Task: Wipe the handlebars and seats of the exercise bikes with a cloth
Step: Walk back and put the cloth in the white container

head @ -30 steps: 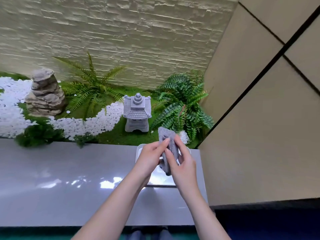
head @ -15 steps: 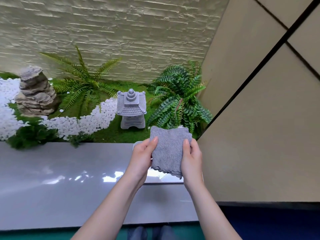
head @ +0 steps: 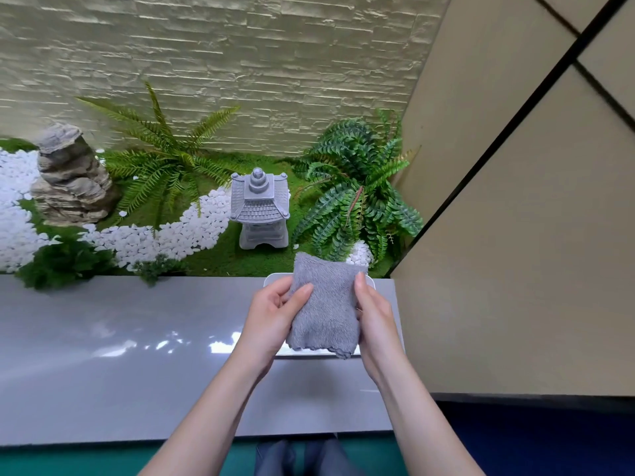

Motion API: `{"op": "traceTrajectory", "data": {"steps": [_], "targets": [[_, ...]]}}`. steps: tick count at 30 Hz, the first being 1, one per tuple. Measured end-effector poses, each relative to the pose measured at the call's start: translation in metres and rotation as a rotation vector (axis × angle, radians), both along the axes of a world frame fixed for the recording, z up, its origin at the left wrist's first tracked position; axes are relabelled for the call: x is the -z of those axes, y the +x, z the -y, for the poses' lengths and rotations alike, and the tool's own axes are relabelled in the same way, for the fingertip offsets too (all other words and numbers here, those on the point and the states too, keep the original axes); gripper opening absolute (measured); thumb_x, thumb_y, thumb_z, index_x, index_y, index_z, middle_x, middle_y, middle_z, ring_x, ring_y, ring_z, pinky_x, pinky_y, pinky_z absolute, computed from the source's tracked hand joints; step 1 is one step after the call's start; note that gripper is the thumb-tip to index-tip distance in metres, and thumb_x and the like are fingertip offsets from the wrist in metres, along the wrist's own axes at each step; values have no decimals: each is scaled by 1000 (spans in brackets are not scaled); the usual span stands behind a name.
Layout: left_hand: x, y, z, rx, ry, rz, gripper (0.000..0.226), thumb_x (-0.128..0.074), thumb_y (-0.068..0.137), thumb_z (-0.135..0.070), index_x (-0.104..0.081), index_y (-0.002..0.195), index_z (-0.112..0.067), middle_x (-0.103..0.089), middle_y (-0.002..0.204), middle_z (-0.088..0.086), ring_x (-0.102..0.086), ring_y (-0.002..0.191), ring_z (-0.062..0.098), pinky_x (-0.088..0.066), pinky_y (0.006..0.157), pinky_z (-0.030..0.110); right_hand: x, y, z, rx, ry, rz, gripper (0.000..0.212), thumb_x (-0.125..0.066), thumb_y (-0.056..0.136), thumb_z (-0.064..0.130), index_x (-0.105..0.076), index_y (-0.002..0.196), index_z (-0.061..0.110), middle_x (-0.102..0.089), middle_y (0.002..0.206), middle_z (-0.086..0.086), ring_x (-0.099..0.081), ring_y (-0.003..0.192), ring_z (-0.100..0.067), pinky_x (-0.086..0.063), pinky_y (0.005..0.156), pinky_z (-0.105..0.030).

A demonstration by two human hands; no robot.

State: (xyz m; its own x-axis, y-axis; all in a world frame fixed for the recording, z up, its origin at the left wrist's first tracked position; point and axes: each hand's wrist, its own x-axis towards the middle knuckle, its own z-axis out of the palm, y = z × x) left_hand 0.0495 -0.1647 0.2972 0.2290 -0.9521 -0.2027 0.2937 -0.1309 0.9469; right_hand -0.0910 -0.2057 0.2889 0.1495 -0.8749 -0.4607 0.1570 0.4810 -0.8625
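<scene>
A grey fluffy cloth [head: 324, 307] hangs spread between both hands, above a white tray [head: 275, 279] on the grey ledge [head: 120, 355]. My left hand [head: 271, 316] pinches the cloth's left edge with the thumb on top. Its right edge is gripped by my right hand [head: 374, 317]. The cloth's scalloped lower hem hangs loose. No exercise bike is in view.
Behind the ledge lies a small decorative garden: a grey stone lantern [head: 258, 209], two ferns [head: 354, 187], white pebbles [head: 165, 235] and a rock [head: 68, 176]. A beige panelled wall [head: 515, 235] closes the right side. Green and blue floor shows below.
The cloth went from bunched up to unfolded flat between my hands, and now it is drawn slightly narrower. The view shifted a little.
</scene>
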Motion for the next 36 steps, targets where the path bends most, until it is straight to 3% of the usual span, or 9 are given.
{"op": "traceTrajectory", "data": {"steps": [3,6,8,11,14,18,27,33,36], "targets": [[2,2,-3,33,-39,114,15,-64,81,0,-72,89,-11,-73,82,-2,-65,75,5,-51,65,18,5,5,-2,75,-9,-29,36,-54,95,33,-64,101,0,-72,94,-12,-68,87,-27,-53,80,-42],[10,-1,-6,-30,-11,63,21,-65,80,2,-74,84,-16,-74,82,-1,-67,74,6,-51,64,17,14,8,-3,177,-139,-153,24,-48,99,27,-50,86,7,-52,82,-17,-51,78,-25,-43,73,-44],[23,-5,-4,-108,81,35,16,-62,86,-10,-73,78,-18,-73,79,-4,-66,73,8,-50,63,19,20,8,-3,178,-207,-244,23,-43,101,27,-43,81,16,-47,83,-21,-47,77,-24,-41,73,-42],[51,-10,7,-96,303,142,35,-51,93,-38,-67,77,-11,-67,76,4,-59,71,17,-44,66,31,30,8,-3,100,-267,-282,18,-40,102,25,-50,88,21,-59,88,-13,-56,80,-22,-45,72,-37],[76,-17,20,-119,360,337,38,-45,97,-36,-55,78,-4,-56,71,6,-51,69,20,-37,65,28,46,6,2,23,-276,-280,17,-39,102,23,-51,93,15,-59,89,-14,-56,79,-22,-43,70,-35],[103,-21,27,-121,310,680,32,-38,98,-35,-35,69,-23,-40,56,-3,-41,56,10,-27,54,29,76,2,18,34,-272,-366,19,-39,102,21,-49,88,14,-55,82,-15,-51,73,-22,-39,67,-35],[200,-23,53,-90,402,619,15,-45,96,-32,-50,88,-20,-60,78,0,-55,66,17,-40,63,35,190,-9,51,-118,18,-407,12,-54,96,23,-50,103,14,-67,99,-12,-65,93,-31,-51,87,-49],[276,-13,83,-49,477,641,11,-42,97,-28,-49,93,-21,-59,80,0,-57,73,20,-41,62,34,265,-10,86,-251,-22,-561,14,-50,97,20,-48,110,16,-62,93,-3,-62,85,-21,-51,70,-32],[312,-7,96,-38,485,627,12,-42,97,-29,-50,92,-21,-57,76,-2,-56,70,17,-39,59,32,300,-7,103,-302,-51,-614,17,-49,97,19,-47,114,16,-62,96,-3,-62,86,-23,-51,74,-36]]}}
